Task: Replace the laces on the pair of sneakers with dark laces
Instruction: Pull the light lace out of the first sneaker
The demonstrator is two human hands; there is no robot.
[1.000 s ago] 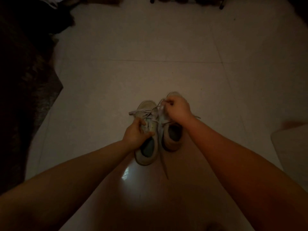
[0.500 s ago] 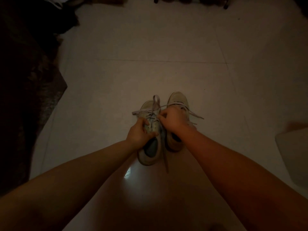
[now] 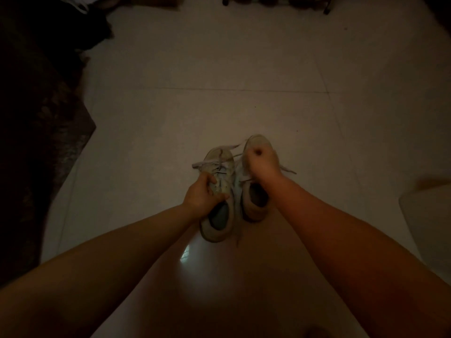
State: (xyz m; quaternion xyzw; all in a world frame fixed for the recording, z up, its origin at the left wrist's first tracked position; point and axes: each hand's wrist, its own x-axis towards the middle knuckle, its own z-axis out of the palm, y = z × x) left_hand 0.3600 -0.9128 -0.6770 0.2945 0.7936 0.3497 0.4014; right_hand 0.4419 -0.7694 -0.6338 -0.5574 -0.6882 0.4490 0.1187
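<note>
**Hands on the pale sneakers**

The left hand point(image 3: 203, 192) grips the left sneaker point(image 3: 218, 191) at its collar, thumb over the tongue edge. Just beside that grip stands the right sneaker point(image 3: 253, 193), touching the first. Above its laces the right hand point(image 3: 262, 161) is curled, seemingly pinching a pale lace point(image 3: 238, 146); dim light blurs this. Both shoes rest on the tiled floor point(image 3: 219, 69).
</note>
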